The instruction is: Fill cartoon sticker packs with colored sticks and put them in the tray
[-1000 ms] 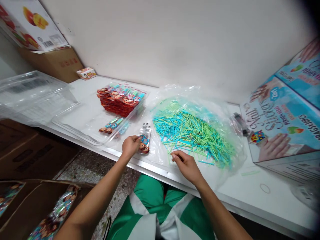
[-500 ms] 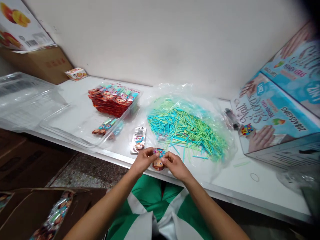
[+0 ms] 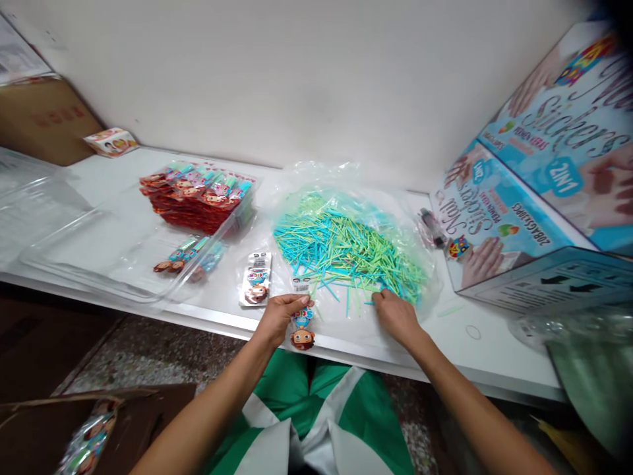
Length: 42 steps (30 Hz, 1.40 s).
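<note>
Pale wall (image 3: pixel 297 86) behind a smooth white tabletop (image 3: pixel 499 349). Blue-printed cardboard cartons (image 3: pixel 494 218) toward the right end. Loose heap of thin green and blue plastic sticks (image 3: pixel 341 244), partly under clear film: probably light, stiff, apt to roll; nip mid-length. Right hand (image 3: pixel 398 316) at heap's near edge, fingers curled (around a stick? can't tell from here). Left hand (image 3: pixel 279 316) pinches a flat, shiny, printed packet (image 3: pixel 302 338) at the table's front edge; likely light, pliable, slippery; grip its side.
</note>
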Motion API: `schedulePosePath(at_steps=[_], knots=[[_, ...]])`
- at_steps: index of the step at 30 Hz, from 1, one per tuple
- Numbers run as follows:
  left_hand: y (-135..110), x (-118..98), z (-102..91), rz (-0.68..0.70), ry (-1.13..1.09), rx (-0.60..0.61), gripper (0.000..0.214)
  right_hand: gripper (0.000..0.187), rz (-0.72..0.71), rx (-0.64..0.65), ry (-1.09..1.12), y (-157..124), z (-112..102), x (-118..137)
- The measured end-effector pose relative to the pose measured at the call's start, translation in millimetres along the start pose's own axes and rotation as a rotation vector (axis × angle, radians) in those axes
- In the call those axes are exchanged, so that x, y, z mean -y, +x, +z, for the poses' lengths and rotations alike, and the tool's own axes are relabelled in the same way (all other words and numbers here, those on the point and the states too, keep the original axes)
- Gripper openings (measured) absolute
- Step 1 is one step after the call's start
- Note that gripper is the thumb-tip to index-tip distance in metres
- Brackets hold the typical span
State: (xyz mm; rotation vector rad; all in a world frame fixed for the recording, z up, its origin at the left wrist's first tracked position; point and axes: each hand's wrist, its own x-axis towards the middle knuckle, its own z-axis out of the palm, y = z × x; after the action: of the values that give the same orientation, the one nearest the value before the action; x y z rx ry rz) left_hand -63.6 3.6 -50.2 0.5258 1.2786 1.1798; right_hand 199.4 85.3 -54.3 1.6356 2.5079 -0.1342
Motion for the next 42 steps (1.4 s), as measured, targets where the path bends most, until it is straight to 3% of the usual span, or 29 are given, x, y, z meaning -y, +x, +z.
schedulePosePath(at_steps=[3, 6, 12, 16, 18, 25, 34, 42], knots=[[-1.3, -0.2, -0.5, -0.054, -0.042, -0.003, 0.033, 0.023, -0.060, 0.039, -0.034, 7.9, -0.7, 1.1], [-0.4, 2.2, -6.2, 0.027, 0.017, -0.012, 0.031, 0.020, -0.128, 0.049, 0.022, 17.1, -3.2, 20.6], [2.3, 19.5, -25.1, 0.235, 0.669, 0.092, 0.021, 0.023, -0.204, 0.006, 0.155, 32.5, 8.0, 93.8], [1.3, 25.9, -31.6, 0.278, 0.846, 0.071, 0.022, 0.025, -0.223, -0.012, 0.153, 38.4, 18.1, 122.2], [1.4, 26.4, -32.6, 0.286, 0.869, 0.061, 0.022, 0.019, -0.208, -0.008, 0.109, 44.4, 17.1, 115.4], [3.9, 27.0, -33.3, 0.263, 0.837, 0.074, 0.021, 0.029, -0.159, -0.025, -0.036, 73.3, -4.1, 59.1], [1.7, 25.7, -32.6, 0.269, 0.829, 0.051, 0.020, 0.030, -0.139, 0.018, -0.084, 105.2, -6.7, 74.5], [1.2, 26.6, -32.5, 0.250, 0.836, 0.050, 0.022, 0.027, -0.098, -0.001, 0.092, 100.9, -24.7, 43.8]])
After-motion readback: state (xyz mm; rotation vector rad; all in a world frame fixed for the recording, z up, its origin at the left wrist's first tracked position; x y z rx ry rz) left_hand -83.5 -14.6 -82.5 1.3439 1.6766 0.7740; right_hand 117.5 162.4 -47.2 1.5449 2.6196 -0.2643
